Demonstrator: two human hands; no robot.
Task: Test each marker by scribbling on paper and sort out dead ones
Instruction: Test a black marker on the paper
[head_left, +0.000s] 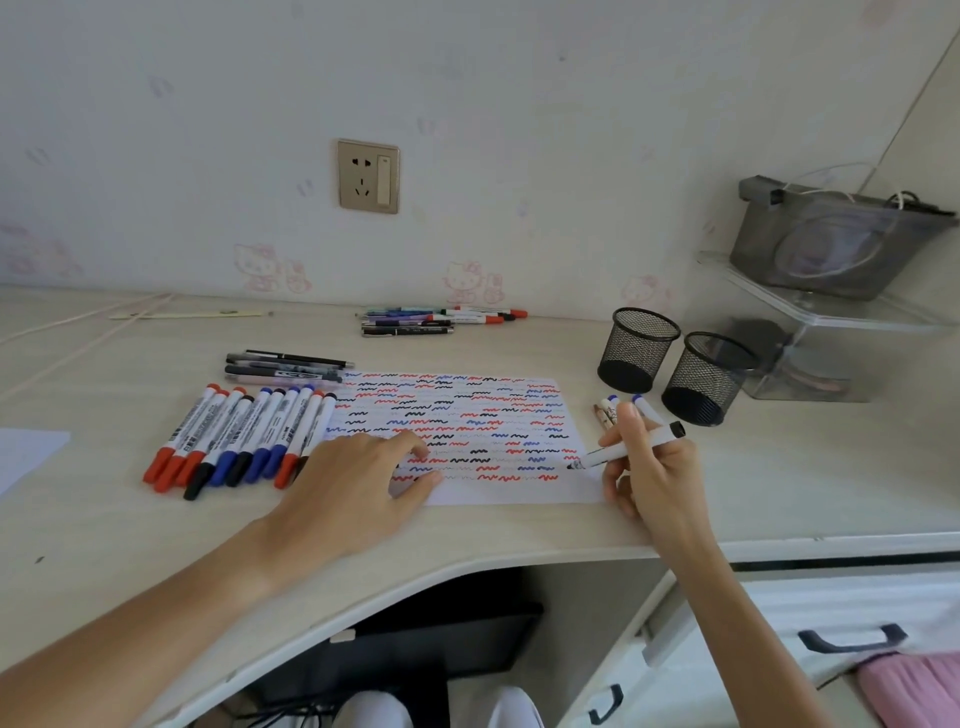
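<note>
Here, marker (626, 450) tip at paper's (514, 496) right edge.

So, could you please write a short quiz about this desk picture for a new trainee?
1. True or false: the left hand rests flat on the paper.
2. Which hand holds the marker whose tip is at the paper?
A. left hand
B. right hand
C. neither
3. Fill in: the two mesh pen cups look ____ inside.

Key
1. True; its fingers lie spread on the near left part of the sheet.
2. B; the tip is at the sheet's right edge, next to the scribbles.
3. Empty.
</note>
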